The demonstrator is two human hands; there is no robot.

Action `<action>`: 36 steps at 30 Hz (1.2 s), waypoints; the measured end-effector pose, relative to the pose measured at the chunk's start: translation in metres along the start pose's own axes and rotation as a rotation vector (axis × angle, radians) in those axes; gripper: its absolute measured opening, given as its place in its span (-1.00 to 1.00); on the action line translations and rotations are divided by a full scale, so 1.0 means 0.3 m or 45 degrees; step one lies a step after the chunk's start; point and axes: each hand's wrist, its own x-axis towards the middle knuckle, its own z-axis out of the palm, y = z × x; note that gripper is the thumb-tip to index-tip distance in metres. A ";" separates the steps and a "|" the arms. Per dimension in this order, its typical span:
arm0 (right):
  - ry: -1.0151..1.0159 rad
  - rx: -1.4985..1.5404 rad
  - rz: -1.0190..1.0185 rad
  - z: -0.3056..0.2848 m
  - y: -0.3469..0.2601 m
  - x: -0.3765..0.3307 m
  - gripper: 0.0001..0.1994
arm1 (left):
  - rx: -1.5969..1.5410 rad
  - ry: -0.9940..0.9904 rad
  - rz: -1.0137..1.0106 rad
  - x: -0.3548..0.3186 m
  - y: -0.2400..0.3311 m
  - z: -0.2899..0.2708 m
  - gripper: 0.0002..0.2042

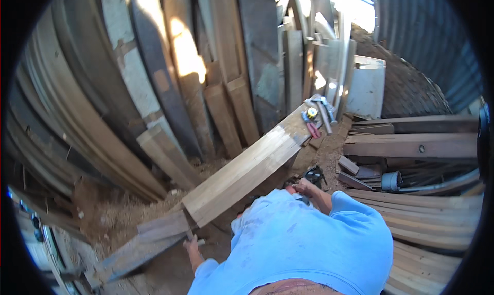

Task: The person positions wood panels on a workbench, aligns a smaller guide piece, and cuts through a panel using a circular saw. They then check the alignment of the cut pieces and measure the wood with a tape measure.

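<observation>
A long, pale, thick wooden beam (247, 172) runs diagonally in front of me. My left hand (193, 248) is low beside its near end, fingers closed around something slim and light-coloured that I cannot make out. On the other side my right hand (306, 188) is closed next to my blue shirt, and whatever it grips is hidden. Just beyond that hand sits a black tool (314, 176), partly covered. At the beam's far end lie a yellow tape measure (312, 112), pliers with red handles (313, 130) and a hammer (329, 112).
Tall boards (206, 79) lean against the wall at left and ahead. Stacked planks (417, 146) fill the right side, with a grey pipe piece (391, 181) among them. A dusty board (134, 254) lies at lower left; sawdust (118, 210) covers the ground.
</observation>
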 end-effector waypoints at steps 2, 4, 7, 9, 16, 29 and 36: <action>0.019 0.184 0.089 -0.006 0.003 0.017 -0.59 | 0.041 0.001 0.068 -0.010 0.020 0.026 -0.22; 0.022 0.298 0.134 -0.029 -0.126 -0.054 -0.59 | 0.143 -0.038 -0.065 -0.024 0.034 -0.049 -0.48; 0.079 0.214 0.106 -0.056 -0.082 -0.087 -0.59 | 0.207 -0.083 -0.048 -0.167 0.198 -0.027 -0.63; 0.042 0.201 0.063 -0.055 -0.127 -0.106 -0.57 | 0.288 -0.057 -0.033 -0.231 0.264 -0.070 -0.63; 0.020 0.090 -0.125 -0.039 -0.206 -0.010 -0.50 | 0.566 0.476 0.448 -0.286 0.331 -0.104 -0.61; -0.264 1.193 -0.311 -0.010 -0.608 -0.147 -0.48 | 0.907 -0.411 1.112 -0.685 0.823 0.475 -0.64; -0.007 1.569 0.139 0.070 -0.454 -0.078 -0.58 | 1.185 -0.827 1.212 -0.836 0.870 0.762 -0.54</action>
